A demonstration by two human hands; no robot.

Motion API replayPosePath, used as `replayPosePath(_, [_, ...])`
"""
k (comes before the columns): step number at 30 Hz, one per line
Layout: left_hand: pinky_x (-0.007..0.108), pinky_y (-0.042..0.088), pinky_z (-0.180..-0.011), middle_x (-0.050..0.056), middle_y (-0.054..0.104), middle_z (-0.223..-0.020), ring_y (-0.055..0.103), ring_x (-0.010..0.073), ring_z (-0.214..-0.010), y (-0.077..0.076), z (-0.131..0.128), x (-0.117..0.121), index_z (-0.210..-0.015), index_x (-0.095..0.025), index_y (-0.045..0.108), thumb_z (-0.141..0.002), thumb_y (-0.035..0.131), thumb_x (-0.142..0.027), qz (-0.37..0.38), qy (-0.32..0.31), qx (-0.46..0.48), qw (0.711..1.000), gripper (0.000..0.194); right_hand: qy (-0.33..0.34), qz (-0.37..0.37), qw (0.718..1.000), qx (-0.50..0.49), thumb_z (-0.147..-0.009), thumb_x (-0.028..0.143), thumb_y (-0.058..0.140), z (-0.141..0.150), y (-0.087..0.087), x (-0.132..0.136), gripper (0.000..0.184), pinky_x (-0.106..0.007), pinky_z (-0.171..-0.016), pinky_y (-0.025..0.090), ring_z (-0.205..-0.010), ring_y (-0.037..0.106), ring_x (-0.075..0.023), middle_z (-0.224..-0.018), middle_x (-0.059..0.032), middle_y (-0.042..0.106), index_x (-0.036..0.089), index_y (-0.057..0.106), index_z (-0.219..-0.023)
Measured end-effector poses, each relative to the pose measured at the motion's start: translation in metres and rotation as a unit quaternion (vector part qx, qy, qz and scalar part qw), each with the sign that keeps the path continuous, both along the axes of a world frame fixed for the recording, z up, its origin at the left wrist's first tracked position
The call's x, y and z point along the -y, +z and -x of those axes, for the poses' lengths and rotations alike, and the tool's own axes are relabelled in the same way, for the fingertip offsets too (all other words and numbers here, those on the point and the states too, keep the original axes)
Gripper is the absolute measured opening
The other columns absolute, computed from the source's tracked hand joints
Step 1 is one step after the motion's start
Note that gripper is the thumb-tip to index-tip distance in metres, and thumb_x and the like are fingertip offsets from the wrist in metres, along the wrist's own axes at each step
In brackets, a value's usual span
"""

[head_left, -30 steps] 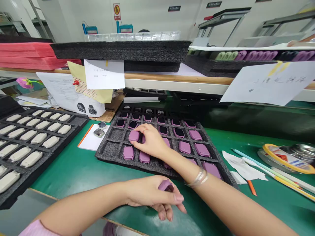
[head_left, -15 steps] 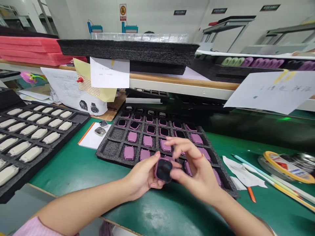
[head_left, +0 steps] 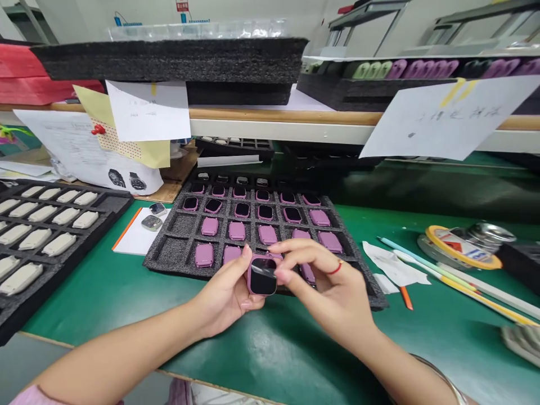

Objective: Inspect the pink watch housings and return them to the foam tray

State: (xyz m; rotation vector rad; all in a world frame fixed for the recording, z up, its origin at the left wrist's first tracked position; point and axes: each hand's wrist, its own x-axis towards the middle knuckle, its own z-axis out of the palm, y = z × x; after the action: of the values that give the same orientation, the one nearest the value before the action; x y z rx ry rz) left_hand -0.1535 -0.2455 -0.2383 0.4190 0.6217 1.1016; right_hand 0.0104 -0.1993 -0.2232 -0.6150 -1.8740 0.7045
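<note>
Foam tray, pink watches in compartments, left hand, right hand holding one

No wording can be read: the handwritten characters on the white paper sign hanging at right, the note further left and the small far wall sign are too blurred.
</note>
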Motion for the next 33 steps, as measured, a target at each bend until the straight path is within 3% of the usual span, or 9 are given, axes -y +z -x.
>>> replayPosePath(4, [0.016,0.026,-0.041,0.012,0.072,-0.078,0.040,0.0029,-0.045,0.001,-0.001,0.002,-0.095,-0.009,0.076,-0.078,0.075,-0.059,0.009,-0.019,-0.009,1.000,0.053,-0.041,0.112,0.979,-0.165,-0.090,0.031,0.072,-0.008,-0.001,-0.011,0.015,-0.025,-0.065,0.063,-0.066,0.073,-0.0136,-0.083,-0.0025,0.075,0.023,0.067,-0.078])
replayPosePath(7, [0.016,0.027,-0.042,0.013,0.074,-0.082,0.043,0.0034,-0.046,0.002,0.000,0.003,-0.098,-0.011,0.078,-0.078,0.076,-0.059,0.007,-0.022,-0.004,1.000,0.052,-0.066,0.128,0.968,-0.206,-0.090,0.028,0.072,-0.013,-0.004,-0.014,0.009,-0.027,-0.073,0.066,-0.072,0.077,-0.0145,-0.093,-0.0032,0.077,0.023,0.068,-0.084])
replayPosePath(8, [0.016,0.027,-0.042,0.013,0.075,-0.083,0.044,0.0034,-0.046,0.002,0.000,0.003,-0.098,-0.011,0.078,-0.078,0.076,-0.059,0.005,-0.023,-0.003,1.000,0.052,-0.072,0.110,0.972,-0.195,-0.090,0.025,0.072,-0.014,-0.005,-0.014,0.004,-0.030,-0.082,0.067,-0.083,0.078,-0.0175,-0.099,-0.0046,0.078,0.023,0.068,-0.091])
replayPosePath(11, [0.016,0.028,-0.042,0.012,0.075,-0.084,0.045,0.0030,-0.046,0.003,0.000,0.002,-0.098,-0.012,0.079,-0.078,0.076,-0.058,0.003,-0.024,0.000,1.000,0.050,-0.091,0.004,0.988,-0.124,-0.090,0.014,0.070,-0.016,-0.005,-0.009,0.022,-0.039,-0.093,0.065,-0.102,0.075,-0.0229,-0.109,-0.0066,0.077,0.025,0.069,-0.109])
replayPosePath(15, [0.015,0.028,-0.042,0.009,0.072,-0.079,0.045,0.0034,-0.047,0.004,0.000,0.002,-0.096,-0.013,0.078,-0.077,0.078,-0.056,0.004,-0.028,0.008,1.000,0.047,-0.084,-0.205,0.975,-0.009,-0.086,0.005,0.070,-0.023,-0.003,-0.002,0.032,-0.038,-0.078,0.068,-0.090,0.077,-0.0226,-0.098,-0.0037,0.079,0.029,0.072,-0.108])
replayPosePath(17, [0.015,0.028,-0.042,0.005,0.066,-0.071,0.047,0.0044,-0.048,0.003,-0.001,0.003,-0.095,-0.014,0.077,-0.076,0.079,-0.056,0.008,-0.027,0.011,1.000,0.046,-0.042,-0.258,0.965,0.037,-0.085,0.005,0.072,-0.026,-0.003,0.001,0.039,-0.036,-0.075,0.068,-0.090,0.078,-0.0223,-0.103,-0.0042,0.079,0.029,0.070,-0.117])
replayPosePath(21, [0.013,0.030,-0.042,0.002,0.061,-0.070,0.048,0.0040,-0.049,0.004,-0.001,0.003,-0.094,-0.014,0.078,-0.072,0.081,-0.057,0.023,-0.029,0.008,0.999,0.048,0.035,-0.262,0.960,0.090,-0.093,0.008,0.063,-0.030,-0.007,0.007,0.040,-0.039,-0.090,0.065,-0.101,0.075,-0.0213,-0.111,-0.0028,0.079,0.026,0.065,-0.129])
replayPosePath(26, [0.013,0.034,-0.043,0.002,0.063,-0.076,0.048,0.0029,-0.050,0.008,-0.002,0.002,-0.091,-0.015,0.078,-0.066,0.086,-0.055,0.039,-0.021,0.003,0.999,0.048,0.078,-0.256,0.958,0.108,-0.094,0.007,0.061,-0.031,-0.008,0.012,0.036,-0.034,-0.099,0.059,-0.109,0.071,-0.0185,-0.113,-0.0033,0.078,0.018,0.066,-0.128])
replayPosePath(33, [0.014,0.027,-0.040,0.000,0.059,-0.071,0.044,0.0027,-0.047,0.003,-0.003,0.003,-0.093,-0.014,0.073,-0.068,0.081,-0.063,0.010,-0.007,-0.052,0.999,0.055,0.020,-0.293,0.950,0.104,-0.089,0.013,0.071,-0.017,-0.007,0.010,0.022,-0.037,-0.082,0.058,-0.087,0.069,-0.0198,-0.095,-0.0010,0.080,0.023,0.071,-0.108])
